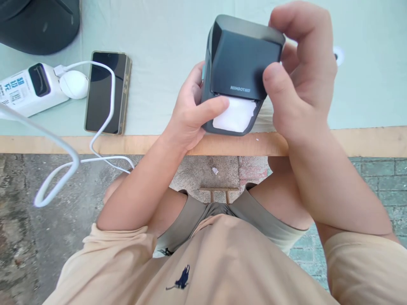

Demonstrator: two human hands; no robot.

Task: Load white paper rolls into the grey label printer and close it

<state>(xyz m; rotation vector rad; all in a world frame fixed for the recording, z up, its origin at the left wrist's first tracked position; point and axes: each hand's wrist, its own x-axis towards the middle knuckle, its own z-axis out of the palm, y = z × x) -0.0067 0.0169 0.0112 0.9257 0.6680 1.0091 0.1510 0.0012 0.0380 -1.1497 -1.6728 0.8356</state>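
Note:
A dark label printer marked NIIMBOT is held up over the table's front edge, tilted towards me. My left hand wraps round its lower left side, with the thumb lying across its front. A white label strip with a ragged right edge shows at the printer's lower front, and my left thumb tip rests on it. My right hand is curled at the printer's upper right corner, index fingertip at the top edge and thumb at the right side. The right hand's other fingers are partly hidden behind the printer.
On the table at left lie a phone, a white device with a dark screen and a looping white cable. A black object stands at the far left. A small white round thing shows beyond my right hand.

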